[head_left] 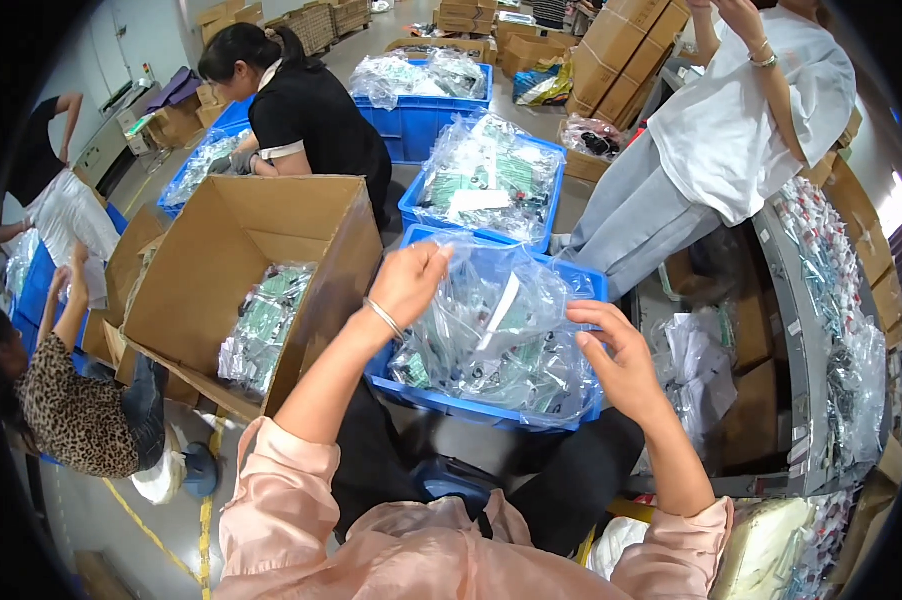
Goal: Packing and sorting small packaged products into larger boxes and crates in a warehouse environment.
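Pinching crinkled bag (539, 298) (clear plastic)

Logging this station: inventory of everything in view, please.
nearest bin: one, blue, centre
plastic bag: one, clear, over the nearest bin
other bins: several, blue, beyond and left
open carton: one, brown, left of centre
other cartons: several, brown, background and right
bagged boards: many, green, bins and open carton
large container: one, grey, right
wrapped goods: many, whitish, far right
co-workers: at least four, varied, around
sleeves: two, pale pink, bottom
trouser legs: two, black, lower centre
left hand: one, bare, pinching the bag
right hand: one, bare, at bag's right edge
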Motion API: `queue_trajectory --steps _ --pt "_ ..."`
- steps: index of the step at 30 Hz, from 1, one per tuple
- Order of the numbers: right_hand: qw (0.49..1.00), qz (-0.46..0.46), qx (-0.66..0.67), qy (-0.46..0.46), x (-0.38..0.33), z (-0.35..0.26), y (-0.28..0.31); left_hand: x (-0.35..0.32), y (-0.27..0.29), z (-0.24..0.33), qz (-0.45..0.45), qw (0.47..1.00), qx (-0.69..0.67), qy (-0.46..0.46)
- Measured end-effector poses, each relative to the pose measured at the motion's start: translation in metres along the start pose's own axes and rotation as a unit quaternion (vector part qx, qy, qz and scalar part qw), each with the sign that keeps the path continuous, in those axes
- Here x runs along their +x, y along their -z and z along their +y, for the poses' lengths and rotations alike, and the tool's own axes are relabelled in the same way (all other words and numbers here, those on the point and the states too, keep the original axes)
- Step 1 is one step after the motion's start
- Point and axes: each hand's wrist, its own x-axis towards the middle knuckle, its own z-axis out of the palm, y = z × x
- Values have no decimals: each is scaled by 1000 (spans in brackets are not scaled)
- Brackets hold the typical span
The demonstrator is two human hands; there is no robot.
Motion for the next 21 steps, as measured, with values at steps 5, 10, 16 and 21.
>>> queue_trajectory --steps 5,10,16,21 --pt "999 -7 17 -42 -15 11 1 6 -4 15 -56 996 69 -31" --pt "997 -29 36 -63 -26 20 -5 -4 -44 9 -108 990 83 -38" --pt "937 -105 301 -147 -21 39 -37 -10 -37 9 -158 987 10 -9" --pt "822 -86 504 -249 -11 42 -76 -33 -46 13 -134 989 -60 35"
